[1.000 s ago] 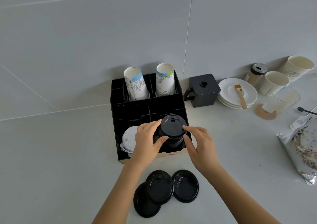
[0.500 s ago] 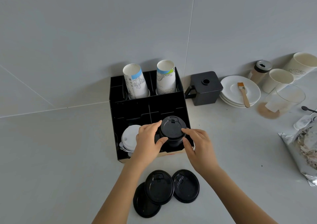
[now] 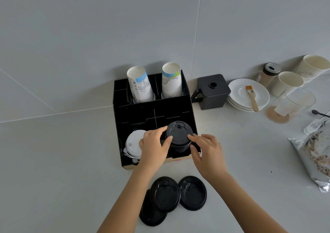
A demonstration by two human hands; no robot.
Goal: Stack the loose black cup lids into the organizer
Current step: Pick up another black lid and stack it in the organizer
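A black organizer (image 3: 135, 111) stands against the wall. A stack of black lids (image 3: 179, 136) sits in its front right compartment. My left hand (image 3: 154, 147) touches the stack's left side with thumb and fingers, and my right hand (image 3: 207, 152) touches its right side with the fingertips. Three loose black lids (image 3: 165, 193) lie overlapping on the counter in front, between my forearms. A stack of white lids (image 3: 133, 143) fills the front left compartment, partly hidden by my left hand.
Two paper cup stacks (image 3: 140, 86) stand in the organizer's back row. To the right are a black square pot (image 3: 212, 91), white saucers (image 3: 239, 93) with a brush, paper cups (image 3: 289, 82), a glass (image 3: 294, 104) and a foil bag (image 3: 314, 152).
Both hands have stayed at the black lid stack, with the fingers shifting slightly around its top. The camera view has drifted a little.
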